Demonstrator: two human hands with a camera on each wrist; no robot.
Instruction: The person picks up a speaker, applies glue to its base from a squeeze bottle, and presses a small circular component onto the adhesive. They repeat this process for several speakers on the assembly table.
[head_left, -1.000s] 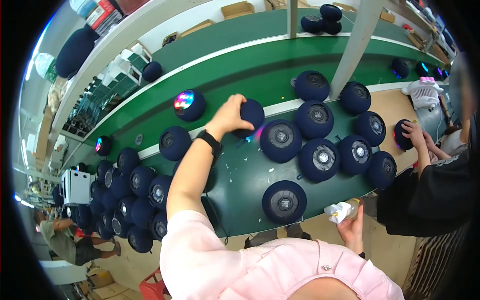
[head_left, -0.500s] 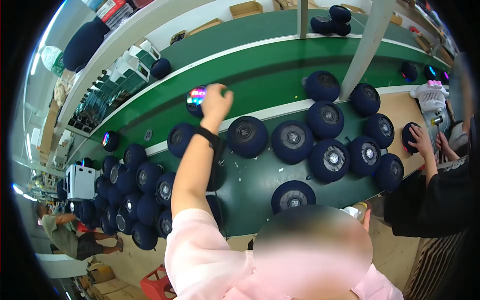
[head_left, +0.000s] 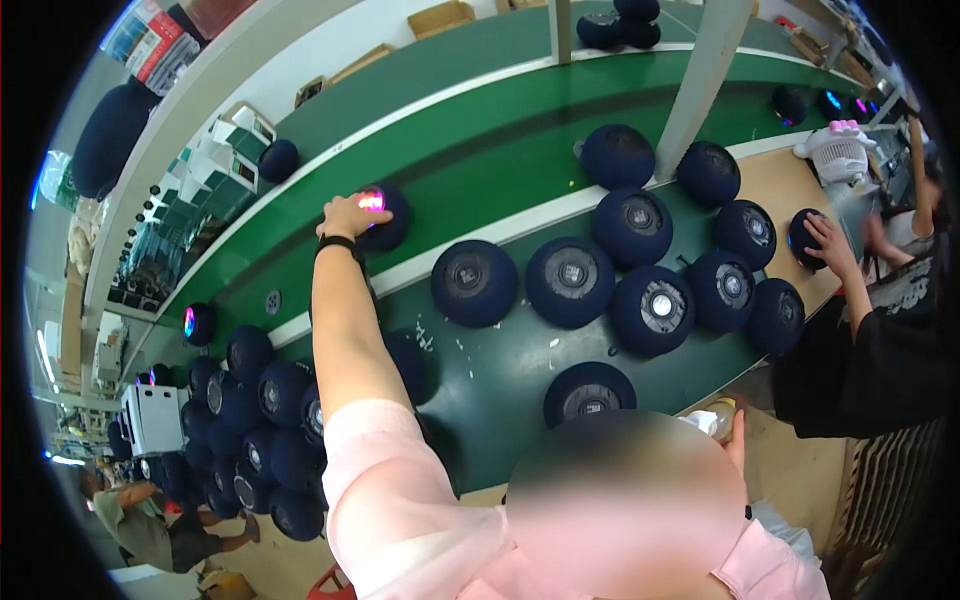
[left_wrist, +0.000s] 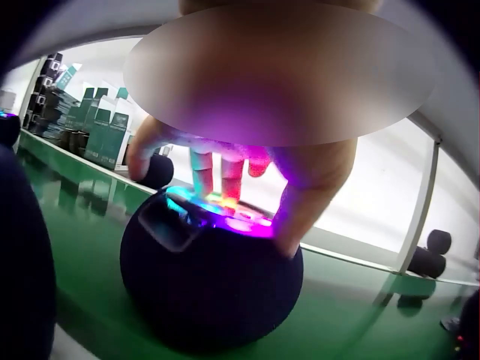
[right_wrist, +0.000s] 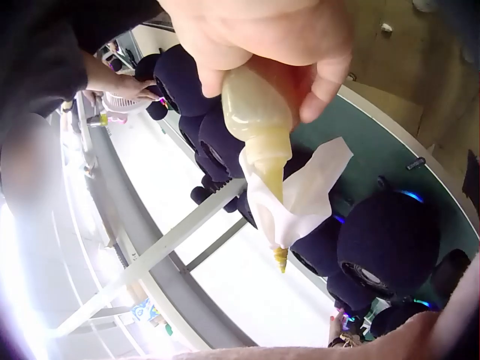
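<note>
On the green belt, a navy round speaker (head_left: pixel 393 226) with a brightly lit top stands within reach of my left hand (head_left: pixel 345 216). In the left wrist view, the fingers bend down over the lit face of this speaker (left_wrist: pixel 210 289), and the thumb lies along its right side. My right hand (right_wrist: pixel 277 34) grips a pale squeeze bottle (right_wrist: pixel 256 109) with a yellow ribbed tip. White tissue (right_wrist: pixel 315 187) is wrapped around its neck. A navy speaker (head_left: pixel 474 284), base up, sits on the table nearest the left forearm.
Several base-up speakers (head_left: pixel 570 282) stand on the dark green table (head_left: pixel 490 385), with more crowded at the left. A slanted white post (head_left: pixel 704 90) rises beside the belt (head_left: pixel 500 170). At the right, another person's hand (head_left: pixel 832 245) touches a speaker.
My left hand has let go of a navy speaker, now base up on the table, and moved left onto the lit speaker. The right hand still holds the bottle.
</note>
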